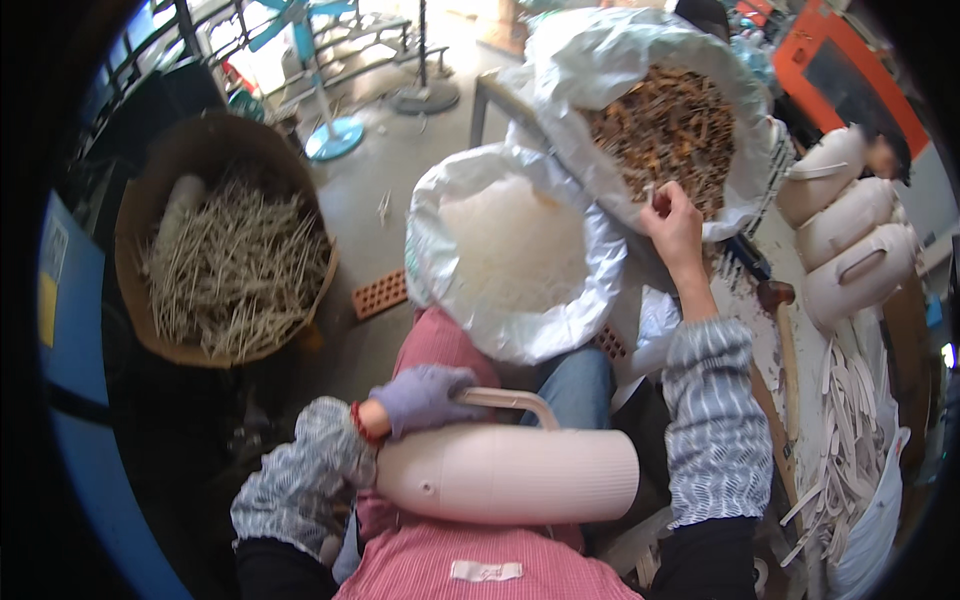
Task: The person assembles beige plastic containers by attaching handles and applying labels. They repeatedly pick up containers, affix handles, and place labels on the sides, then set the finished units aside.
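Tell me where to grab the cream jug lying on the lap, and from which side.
Grip the jug by its curved handle, coming from above. The jug lies on its side with the handle arching along the top, leaving a gap beneath for fingers. The gloved left hand already grips that handle at its left end; the ribbed body looks too wide to wrap one hand around.
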Action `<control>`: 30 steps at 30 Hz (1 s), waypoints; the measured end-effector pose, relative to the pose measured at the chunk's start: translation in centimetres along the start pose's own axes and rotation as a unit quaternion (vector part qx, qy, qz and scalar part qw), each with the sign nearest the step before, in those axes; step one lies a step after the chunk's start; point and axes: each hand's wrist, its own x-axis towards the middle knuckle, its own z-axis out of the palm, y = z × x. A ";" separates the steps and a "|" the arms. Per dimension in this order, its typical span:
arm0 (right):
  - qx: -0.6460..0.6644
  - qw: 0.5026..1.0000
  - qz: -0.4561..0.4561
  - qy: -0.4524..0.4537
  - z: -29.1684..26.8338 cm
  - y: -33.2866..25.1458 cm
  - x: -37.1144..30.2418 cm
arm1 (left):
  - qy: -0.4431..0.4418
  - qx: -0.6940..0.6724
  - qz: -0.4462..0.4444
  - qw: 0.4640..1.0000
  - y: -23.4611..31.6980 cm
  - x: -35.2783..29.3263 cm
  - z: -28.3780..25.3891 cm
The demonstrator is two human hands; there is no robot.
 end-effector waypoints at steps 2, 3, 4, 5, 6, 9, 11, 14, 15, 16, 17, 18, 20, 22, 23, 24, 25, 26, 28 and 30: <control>0.093 0.987 -0.021 -0.130 -0.3 -5.3 -5.5 | -0.076 -0.139 -0.021 0.987 -0.1 0.1 -1.0; 0.130 0.972 -0.026 -0.194 -0.5 -7.4 -8.2 | -0.136 -0.249 -0.051 0.958 -0.1 -0.1 -1.6; 0.152 0.956 -0.063 -0.243 -0.5 -9.1 -10.5 | -0.138 -0.349 -0.005 0.927 -2.6 0.2 -0.4; 0.168 0.938 -0.096 -0.287 -0.7 -10.2 -12.7 | -0.153 -0.391 -0.012 0.907 -2.8 0.1 -0.7; 0.142 0.936 -0.156 -0.281 -0.4 -10.7 -14.7 | -0.153 -0.403 -0.005 0.902 -3.4 0.2 -0.2; 0.025 0.920 -0.279 -0.274 0.3 -12.8 -18.0 | -0.146 -0.394 -0.012 0.907 -3.4 -0.2 0.0; -0.008 0.911 -0.323 -0.256 1.2 -13.2 -19.0 | -0.139 -0.395 -0.018 0.908 -3.2 -0.7 0.0; -0.036 0.901 -0.352 -0.252 1.6 -14.2 -19.5 | -0.135 -0.409 0.002 0.902 -3.6 -1.0 0.1; -0.051 0.897 -0.358 -0.255 1.8 -14.1 -19.7 | -0.136 -0.419 0.009 0.898 -3.8 -0.9 0.3; -0.067 0.893 -0.363 -0.258 2.1 -13.9 -19.9 | -0.135 -0.424 0.008 0.896 -4.0 -0.8 0.5; -0.082 0.888 -0.369 -0.261 2.3 -13.7 -20.0 | -0.135 -0.428 0.007 0.893 -4.2 -0.8 0.6; -0.075 0.887 -0.372 -0.263 2.4 -13.7 -20.0 | -0.136 -0.433 0.006 0.891 -4.3 -0.8 0.8; -0.060 0.885 -0.376 -0.268 2.4 -13.6 -19.9 | -0.133 -0.435 0.000 0.891 -4.4 -0.9 0.8; -0.045 0.883 -0.384 -0.266 2.7 -13.4 -19.9 | -0.130 -0.429 -0.005 0.894 -4.4 -0.8 0.9; -0.037 0.882 -0.388 -0.265 2.8 -13.3 -19.8 | -0.129 -0.424 -0.013 0.896 -4.4 -0.8 0.9; -0.029 0.884 -0.390 -0.258 2.9 -13.2 -19.8 | -0.129 -0.418 -0.018 0.899 -4.3 -0.7 0.8; -0.021 0.885 -0.392 -0.251 2.9 -13.1 -19.8 | -0.130 -0.412 -0.023 0.902 -4.3 -0.6 0.8; -0.014 0.887 -0.393 -0.243 2.8 -13.0 -19.8 | -0.122 -0.404 0.000 0.907 -4.6 -0.4 1.1; -0.039 0.882 -0.395 -0.252 2.8 -12.6 -19.8 | -0.125 -0.418 0.006 0.900 -4.0 -0.3 0.7; -0.041 0.885 -0.393 -0.246 3.0 -12.5 -19.9 | -0.129 -0.406 0.007 0.905 -3.3 -0.5 0.3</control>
